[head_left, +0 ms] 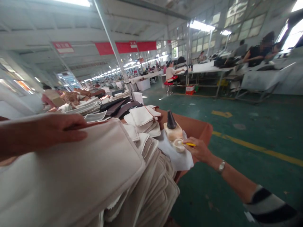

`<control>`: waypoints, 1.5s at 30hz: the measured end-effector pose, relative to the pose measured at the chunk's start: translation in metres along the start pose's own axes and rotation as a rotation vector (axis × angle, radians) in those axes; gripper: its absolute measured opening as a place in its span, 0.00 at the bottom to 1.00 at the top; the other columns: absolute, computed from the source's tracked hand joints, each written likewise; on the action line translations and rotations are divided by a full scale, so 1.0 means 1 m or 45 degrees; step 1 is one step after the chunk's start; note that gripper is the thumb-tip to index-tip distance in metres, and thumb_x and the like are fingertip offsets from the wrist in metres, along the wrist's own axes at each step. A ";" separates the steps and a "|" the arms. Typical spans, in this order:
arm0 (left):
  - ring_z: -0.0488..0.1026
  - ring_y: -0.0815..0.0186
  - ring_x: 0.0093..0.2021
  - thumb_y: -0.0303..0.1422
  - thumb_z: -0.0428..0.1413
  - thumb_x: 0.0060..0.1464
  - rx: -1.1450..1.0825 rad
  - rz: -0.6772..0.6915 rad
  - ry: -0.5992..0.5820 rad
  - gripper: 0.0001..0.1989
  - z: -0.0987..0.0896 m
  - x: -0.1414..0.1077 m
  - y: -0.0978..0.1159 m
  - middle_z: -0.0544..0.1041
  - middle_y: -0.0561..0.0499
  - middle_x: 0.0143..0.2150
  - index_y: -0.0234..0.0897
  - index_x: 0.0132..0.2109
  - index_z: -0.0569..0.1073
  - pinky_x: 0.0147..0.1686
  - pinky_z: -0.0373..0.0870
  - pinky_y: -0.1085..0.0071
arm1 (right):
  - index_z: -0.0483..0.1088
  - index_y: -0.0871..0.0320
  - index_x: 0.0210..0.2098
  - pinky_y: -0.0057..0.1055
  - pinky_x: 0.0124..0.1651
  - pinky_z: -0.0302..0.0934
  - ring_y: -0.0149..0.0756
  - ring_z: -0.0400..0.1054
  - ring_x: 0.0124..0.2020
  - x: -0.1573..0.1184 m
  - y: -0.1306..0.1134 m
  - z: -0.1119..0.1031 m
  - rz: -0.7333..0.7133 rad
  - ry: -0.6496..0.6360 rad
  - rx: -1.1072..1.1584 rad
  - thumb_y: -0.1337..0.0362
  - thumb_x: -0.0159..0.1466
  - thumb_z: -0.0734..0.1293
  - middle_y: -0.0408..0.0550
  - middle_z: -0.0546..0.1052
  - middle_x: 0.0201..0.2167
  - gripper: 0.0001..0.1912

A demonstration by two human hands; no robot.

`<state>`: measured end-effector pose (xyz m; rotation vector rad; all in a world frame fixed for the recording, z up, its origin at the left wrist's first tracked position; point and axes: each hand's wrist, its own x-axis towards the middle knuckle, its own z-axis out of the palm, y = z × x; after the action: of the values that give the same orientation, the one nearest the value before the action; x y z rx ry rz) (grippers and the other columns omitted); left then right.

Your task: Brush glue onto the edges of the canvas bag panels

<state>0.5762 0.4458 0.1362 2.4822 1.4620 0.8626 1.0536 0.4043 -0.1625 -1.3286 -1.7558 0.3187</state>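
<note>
A large off-white fabric panel fills the lower left, over a fanned stack of similar panels. My left hand pinches the panel's upper edge between thumb and fingers. At the right, my right hand is closed round a yellow-handled tool. The tool's tip reaches into a small round cup of pale stuff. Just behind the cup stands a squarish container with a black cone top. Both rest by a white sheet.
Smaller off-white pieces and dark pieces lie behind the stack. The brown table edge ends at the right, beside green floor. People sit or stand at farther tables.
</note>
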 end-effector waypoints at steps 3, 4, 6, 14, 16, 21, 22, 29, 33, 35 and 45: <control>0.66 0.69 0.24 0.47 0.59 0.49 0.320 -0.097 -0.481 0.16 0.032 -0.025 0.010 0.72 0.56 0.23 0.38 0.29 0.74 0.23 0.56 0.77 | 0.78 0.57 0.46 0.37 0.46 0.67 0.43 0.72 0.41 -0.016 -0.010 -0.009 -0.053 -0.051 -0.037 0.58 0.67 0.64 0.56 0.77 0.40 0.15; 0.67 0.67 0.25 0.44 0.57 0.50 0.401 -0.134 -0.524 0.13 0.048 -0.035 0.012 0.74 0.55 0.24 0.38 0.30 0.74 0.24 0.57 0.75 | 0.78 0.57 0.46 0.36 0.45 0.67 0.42 0.72 0.40 -0.022 -0.014 -0.012 -0.075 -0.085 -0.040 0.58 0.67 0.64 0.55 0.77 0.40 0.15; 0.70 0.64 0.30 0.37 0.53 0.52 0.463 -0.200 -0.466 0.08 0.080 -0.055 0.017 0.76 0.53 0.29 0.38 0.33 0.73 0.28 0.59 0.73 | 0.79 0.55 0.45 0.36 0.43 0.66 0.41 0.72 0.39 -0.031 -0.023 -0.019 -0.117 -0.137 -0.044 0.59 0.68 0.63 0.53 0.77 0.38 0.14; 0.69 0.65 0.28 0.41 0.52 0.59 0.165 -0.299 -0.248 0.14 0.118 -0.082 0.030 0.76 0.54 0.28 0.40 0.38 0.79 0.27 0.56 0.72 | 0.76 0.59 0.39 0.37 0.30 0.70 0.45 0.74 0.27 -0.024 -0.028 -0.018 0.336 0.237 0.278 0.41 0.61 0.67 0.55 0.79 0.33 0.25; 0.68 0.67 0.28 0.40 0.53 0.59 0.011 -0.277 -0.212 0.13 0.119 -0.087 0.034 0.74 0.54 0.26 0.39 0.37 0.79 0.27 0.57 0.73 | 0.75 0.59 0.35 0.35 0.23 0.67 0.43 0.72 0.21 -0.020 -0.037 -0.014 0.372 0.274 0.300 0.39 0.60 0.67 0.54 0.77 0.27 0.27; 0.65 0.69 0.28 0.41 0.55 0.60 -0.413 -0.287 -0.278 0.13 0.121 -0.107 0.046 0.71 0.55 0.28 0.37 0.40 0.79 0.28 0.59 0.75 | 0.73 0.59 0.35 0.25 0.18 0.56 0.30 0.61 0.18 -0.014 -0.120 -0.015 0.411 0.587 0.802 0.47 0.62 0.71 0.47 0.71 0.22 0.19; 0.65 0.70 0.29 0.41 0.56 0.60 -0.461 -0.298 -0.300 0.13 0.121 -0.110 0.048 0.71 0.55 0.28 0.37 0.41 0.79 0.28 0.59 0.75 | 0.72 0.59 0.33 0.23 0.16 0.51 0.29 0.59 0.17 -0.011 -0.141 -0.015 0.401 0.589 0.984 0.50 0.61 0.73 0.45 0.69 0.20 0.18; 0.73 0.65 0.37 0.43 0.58 0.60 -0.646 -0.336 -0.335 0.15 0.121 -0.123 0.051 0.79 0.52 0.38 0.40 0.47 0.80 0.35 0.68 0.74 | 0.69 0.59 0.33 0.24 0.24 0.56 0.27 0.59 0.20 0.016 -0.216 0.014 0.142 0.266 1.380 0.57 0.64 0.71 0.40 0.65 0.19 0.12; 0.75 0.63 0.40 0.43 0.58 0.60 -0.595 -0.310 -0.333 0.15 0.122 -0.130 0.051 0.81 0.50 0.41 0.40 0.47 0.81 0.38 0.71 0.73 | 0.69 0.60 0.34 0.24 0.24 0.54 0.27 0.58 0.20 0.030 -0.219 0.021 0.069 0.245 1.230 0.56 0.66 0.70 0.40 0.65 0.19 0.13; 0.76 0.63 0.40 0.43 0.58 0.60 -0.572 -0.286 -0.304 0.15 0.122 -0.133 0.049 0.82 0.49 0.41 0.40 0.47 0.81 0.38 0.72 0.73 | 0.69 0.61 0.33 0.24 0.23 0.52 0.27 0.58 0.20 0.031 -0.221 0.015 0.036 0.332 1.112 0.56 0.67 0.70 0.41 0.65 0.19 0.14; 0.78 0.71 0.34 0.33 0.54 0.66 -0.098 0.196 -0.039 0.10 0.125 -0.141 0.063 0.82 0.52 0.37 0.43 0.47 0.80 0.33 0.72 0.80 | 0.71 0.61 0.33 0.25 0.26 0.56 0.28 0.62 0.23 0.022 -0.222 0.005 -0.063 0.342 0.896 0.57 0.70 0.67 0.43 0.68 0.22 0.14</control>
<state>0.6396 0.3154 0.0004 2.5645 1.2171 0.8848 0.9060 0.3380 -0.0092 -0.7724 -1.2709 0.6294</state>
